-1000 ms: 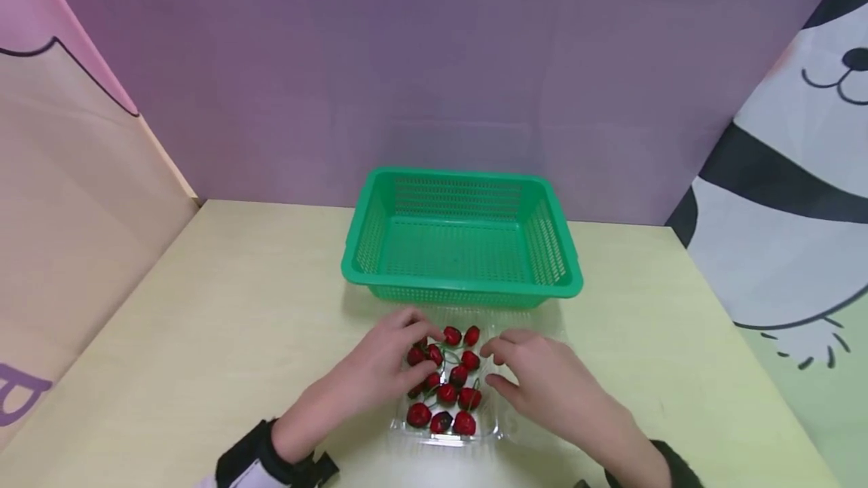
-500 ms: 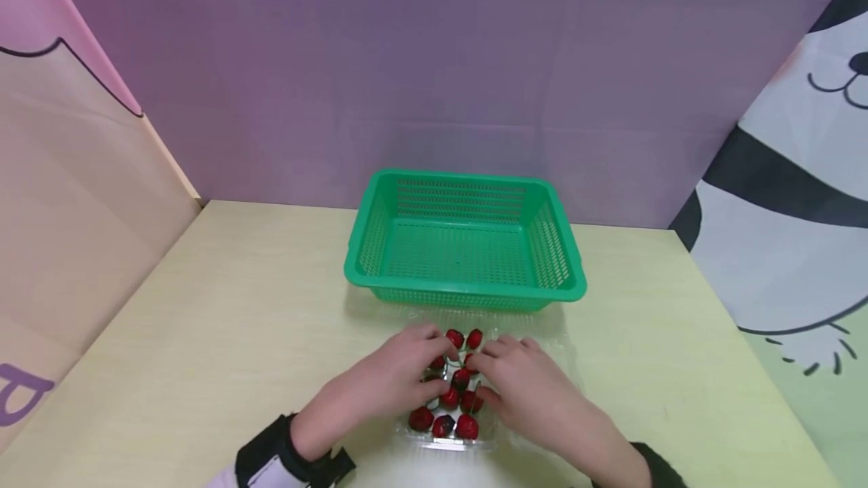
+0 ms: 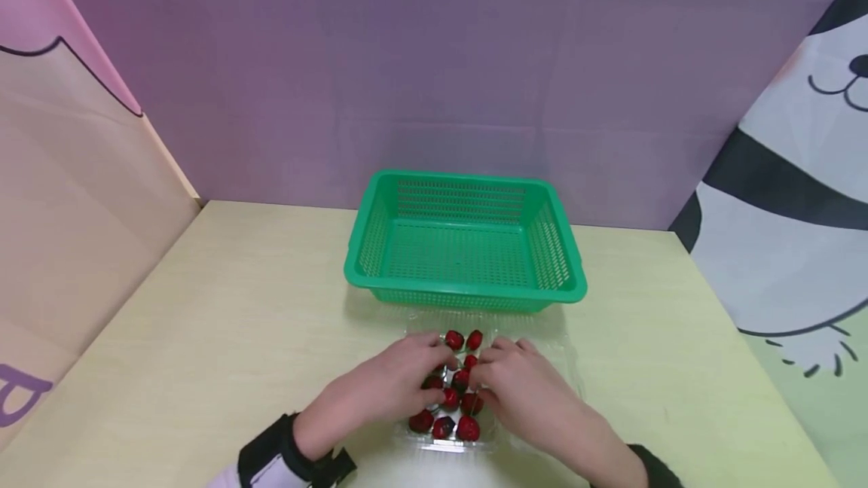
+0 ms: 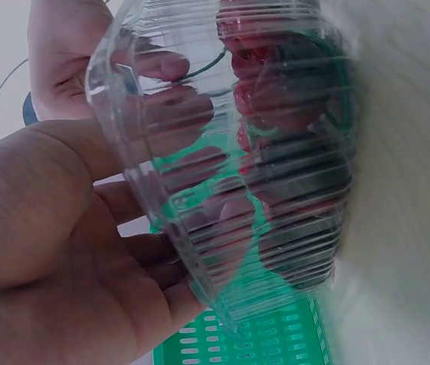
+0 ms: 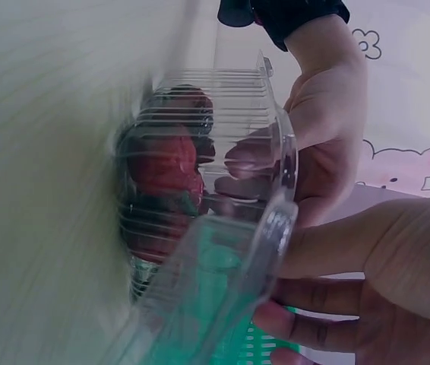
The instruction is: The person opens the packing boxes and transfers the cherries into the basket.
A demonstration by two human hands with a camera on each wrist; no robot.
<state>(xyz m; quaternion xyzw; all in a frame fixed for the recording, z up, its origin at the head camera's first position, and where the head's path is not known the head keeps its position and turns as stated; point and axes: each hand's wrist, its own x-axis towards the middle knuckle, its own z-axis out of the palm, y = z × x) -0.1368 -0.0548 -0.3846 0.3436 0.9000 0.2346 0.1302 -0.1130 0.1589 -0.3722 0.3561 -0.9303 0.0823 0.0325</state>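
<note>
A clear plastic punnet [image 3: 444,446] of red cherries [image 3: 468,428] stands on the table, its lid lying back to the right. My left hand [image 3: 401,379] reaches over its left side, thumb and fingers spread apart above the fruit. From the right side, my right hand [image 3: 532,390] reaches in with bent fingers, close to the cherries in the middle. In the left wrist view a green stem [image 4: 203,68] runs up to a fingertip of the right hand. I cannot tell whether that hand pinches it. The hands partly cover several cherries.
A green plastic basket [image 3: 468,292] with slotted walls stands just behind the punnet, with nothing in it. The pale wooden table [image 3: 271,285] ends at a purple backdrop [image 3: 434,59]. Printed cloth panels hang at both sides.
Both hands have moved inward over the punnet and closer to each other, the right one shifting left into it. They cover more cherries than before. The basket stays in place.
</note>
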